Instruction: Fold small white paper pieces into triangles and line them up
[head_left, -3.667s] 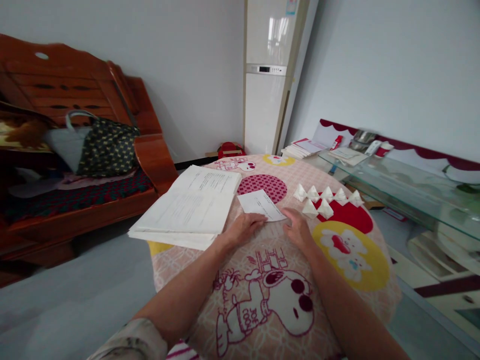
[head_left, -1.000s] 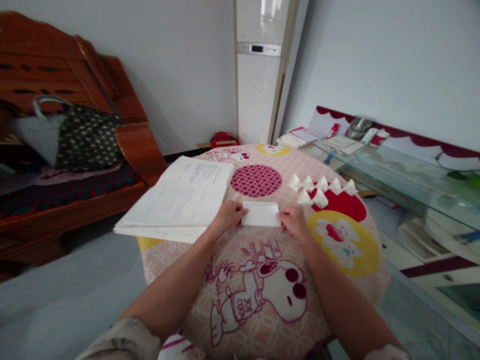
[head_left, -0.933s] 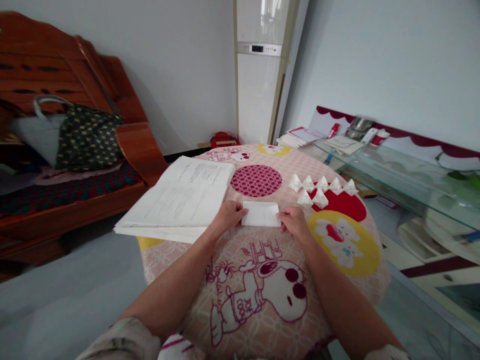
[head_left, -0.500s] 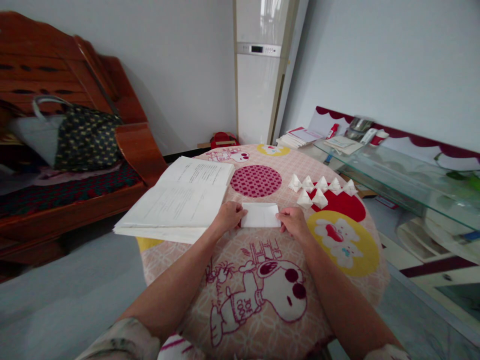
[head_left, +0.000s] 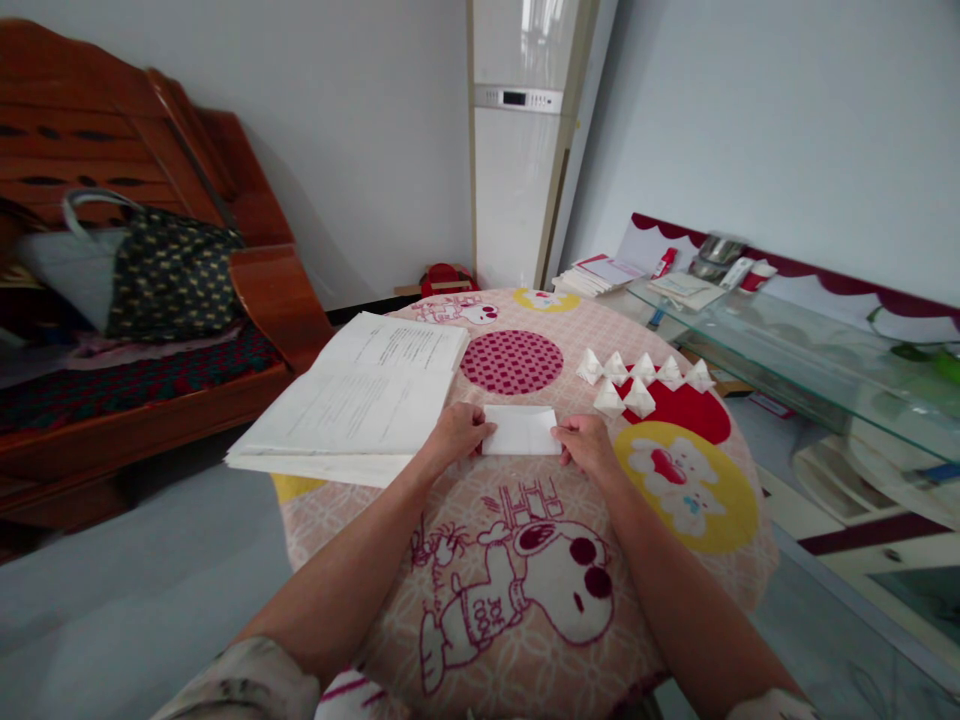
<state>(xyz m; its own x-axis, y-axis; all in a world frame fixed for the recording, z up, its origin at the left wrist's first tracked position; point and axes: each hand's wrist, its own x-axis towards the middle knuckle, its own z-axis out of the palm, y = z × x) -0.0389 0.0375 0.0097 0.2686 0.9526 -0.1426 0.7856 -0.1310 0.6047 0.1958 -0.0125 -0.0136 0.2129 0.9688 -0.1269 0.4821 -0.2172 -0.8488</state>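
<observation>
Two bare hands hold one small white folded piece of paper point(head_left: 520, 431), one at each end. The left hand point(head_left: 459, 432) is pinched tight on the left end, and the right hand point(head_left: 587, 441) is pinched on the right end. The paper lies about halfway between the left and right edges of the round table with a pink patterned cloth point(head_left: 600, 325), well in from the near edge.

To do this bit well, I think both hands should pull the same tiny amount, so the paper does not twist. The long sides should match before the fold gets a hard press. The cloth looks soft, so a slow rub from the middle out may make a neater line.

A thick stack of white printed paper sheets point(head_left: 360, 390) sits at the left edge, and one corner seems to poke out past it. The left wrist is very close; I cannot tell if they touch. A bump could push it.

Seven little white pointed paper shapes point(head_left: 646, 368) stand near the right edge, five behind and two in front. They look light, so a wide swing could knock them.
</observation>
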